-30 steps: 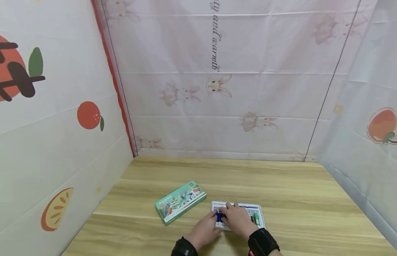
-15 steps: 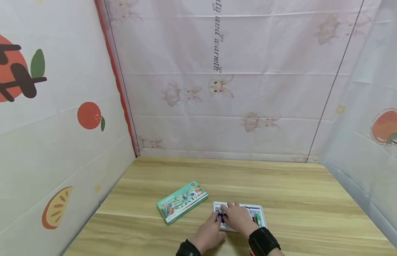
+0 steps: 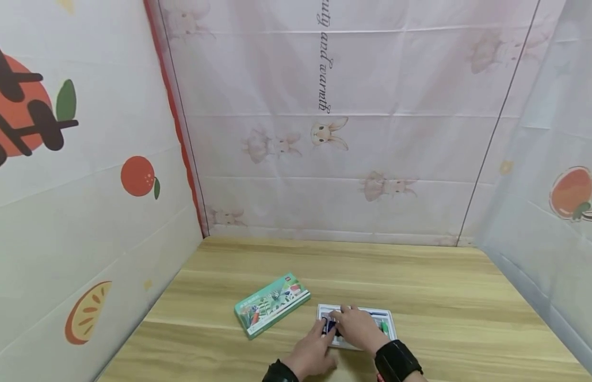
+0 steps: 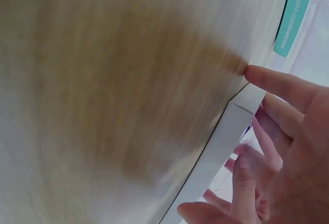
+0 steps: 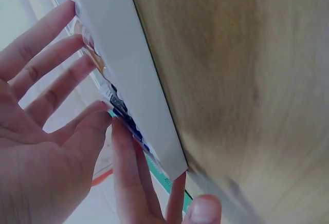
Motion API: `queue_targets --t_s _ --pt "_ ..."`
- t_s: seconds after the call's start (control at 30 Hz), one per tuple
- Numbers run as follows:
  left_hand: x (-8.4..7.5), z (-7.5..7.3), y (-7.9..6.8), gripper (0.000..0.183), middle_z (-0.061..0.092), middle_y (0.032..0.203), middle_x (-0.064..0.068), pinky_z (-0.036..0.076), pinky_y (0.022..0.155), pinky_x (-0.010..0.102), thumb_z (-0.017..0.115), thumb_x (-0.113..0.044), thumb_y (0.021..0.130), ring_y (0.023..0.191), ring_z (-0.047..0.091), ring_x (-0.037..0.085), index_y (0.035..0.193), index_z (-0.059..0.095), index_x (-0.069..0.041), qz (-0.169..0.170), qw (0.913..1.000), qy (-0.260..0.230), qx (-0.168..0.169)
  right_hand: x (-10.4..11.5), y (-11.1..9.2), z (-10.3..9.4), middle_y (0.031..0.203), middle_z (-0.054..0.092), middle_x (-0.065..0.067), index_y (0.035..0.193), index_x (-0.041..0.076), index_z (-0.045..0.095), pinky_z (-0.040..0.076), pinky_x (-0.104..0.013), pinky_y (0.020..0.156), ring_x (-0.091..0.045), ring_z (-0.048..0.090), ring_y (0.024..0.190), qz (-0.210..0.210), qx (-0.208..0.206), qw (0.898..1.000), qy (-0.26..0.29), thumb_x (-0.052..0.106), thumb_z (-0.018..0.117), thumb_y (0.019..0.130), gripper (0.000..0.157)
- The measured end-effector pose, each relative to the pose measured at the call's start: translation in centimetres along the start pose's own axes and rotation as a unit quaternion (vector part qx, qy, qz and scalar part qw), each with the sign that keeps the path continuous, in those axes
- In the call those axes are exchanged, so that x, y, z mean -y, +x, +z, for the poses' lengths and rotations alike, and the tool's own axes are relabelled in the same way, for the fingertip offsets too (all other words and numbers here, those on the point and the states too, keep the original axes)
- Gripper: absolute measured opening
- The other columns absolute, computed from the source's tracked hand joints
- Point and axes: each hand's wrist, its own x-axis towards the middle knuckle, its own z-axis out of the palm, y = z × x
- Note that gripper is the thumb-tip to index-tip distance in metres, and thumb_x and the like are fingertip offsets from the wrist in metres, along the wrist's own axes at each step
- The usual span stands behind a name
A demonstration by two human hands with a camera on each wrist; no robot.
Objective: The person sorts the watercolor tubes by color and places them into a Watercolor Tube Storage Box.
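Observation:
A shallow white tray (image 3: 346, 344) holding small paint tubes lies on the table before me. My right hand (image 3: 358, 326) reaches over the tray, thumb and index finger pinching a dark blue paint tube (image 3: 330, 324) near its left end. Fingertips of my left hand (image 3: 311, 351) touch the same end, close to that tube, with straight fingers. In the right wrist view, dark and blue tubes (image 5: 123, 108) show along the tray's white side (image 5: 128, 59). A green paint tube (image 3: 384, 327) lies at the right. My right hand hides the tray's middle.
Left of the tray, a flat green printed box (image 3: 272, 305) lies at an angle on the wooden table (image 3: 420, 286). Printed cloth walls (image 3: 286, 201) enclose the back and both sides. Black bands (image 3: 398, 361) are around the wrists.
The dark blue paint tube has shifted and turned slightly under my fingertips. My left hand has moved a little right; my right hand stays over the tray. The head view has tilted slightly.

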Motion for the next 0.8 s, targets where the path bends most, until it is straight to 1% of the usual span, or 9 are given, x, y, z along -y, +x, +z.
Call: queue_targets --t_s 0.07,0.17,0.27,0.4,0.47,0.6,0.8 --pt "-0.1 0.0 0.0 0.069 0.022 0.13 0.014 0.034 0.087 0.032 0.06 -0.037 0.071 0.117 0.022 0.023 0.125 0.034 -0.004 -0.005 0.9999 0.001 0.009 0.0 -0.1 0.1 0.078 0.053 -0.001 0.099 0.022 0.061 0.04 -0.025 0.039 -0.018 0.051 0.064 -0.003 -0.001 1.0 0.0 0.02 0.058 0.074 0.026" --pt "0.0 0.2 0.1 0.072 0.022 0.13 0.016 0.032 0.088 0.031 0.059 -0.039 0.071 0.118 0.019 0.023 0.124 0.032 0.002 -0.01 0.9999 0.009 0.008 0.0 -0.1 0.1 0.082 0.054 -0.003 0.103 0.024 0.059 0.042 -0.026 0.041 -0.019 0.052 0.067 -0.004 0.009 1.0 -0.007 0.02 0.057 0.075 0.028" --pt "0.0 0.6 0.3 0.069 0.023 0.129 0.015 0.032 0.088 0.031 0.058 -0.038 0.072 0.118 0.021 0.022 0.123 0.035 0.0 -0.005 0.9996 0.03 -0.001 0.0 -0.2 0.1 0.084 0.054 -0.005 0.104 0.026 0.058 0.043 -0.028 0.042 -0.02 0.052 0.07 0.004 0.022 1.0 -0.019 0.019 0.056 0.075 0.03" --pt "-0.1 1.1 0.6 0.068 0.025 0.13 0.012 0.032 0.088 0.032 0.058 -0.04 0.072 0.118 0.019 0.02 0.125 0.035 -0.005 -0.009 0.9978 0.065 0.005 0.0 -0.4 -0.2 0.087 0.054 -0.006 0.106 0.025 0.057 0.045 -0.031 0.047 -0.021 0.052 0.073 0.02 0.043 0.999 -0.023 0.017 0.055 0.076 0.031" --pt "-0.3 1.0 0.7 0.067 0.026 0.129 0.011 0.032 0.088 0.032 0.057 -0.041 0.072 0.119 0.019 0.021 0.124 0.036 -0.005 -0.013 0.9966 0.081 0.011 0.0 -0.5 -0.2 0.09 0.053 -0.007 0.109 0.024 0.055 0.046 -0.033 0.05 -0.022 0.053 0.075 0.021 0.048 0.998 -0.025 0.016 0.054 0.076 0.033" --pt "-0.7 0.5 0.6 0.065 0.029 0.128 0.013 0.034 0.087 0.034 0.058 -0.04 0.072 0.118 0.021 0.023 0.123 0.038 -0.004 -0.023 0.9953 0.092 0.018 0.1 -0.7 -0.2 0.094 0.053 -0.008 0.111 0.021 0.053 0.047 -0.035 0.053 -0.024 0.053 0.078 0.014 0.046 0.999 -0.023 0.015 0.056 0.075 0.036" --pt "-1.0 0.0 0.3 0.066 0.028 0.127 0.015 0.036 0.084 0.033 0.058 -0.04 0.072 0.117 0.022 0.024 0.122 0.037 -0.002 -0.024 0.9942 0.102 0.022 0.4 -0.5 -0.4 0.092 0.054 -0.008 0.105 0.018 0.055 0.046 -0.035 0.052 -0.024 0.053 0.075 0.021 0.048 0.999 0.001 0.015 0.056 0.074 0.031"
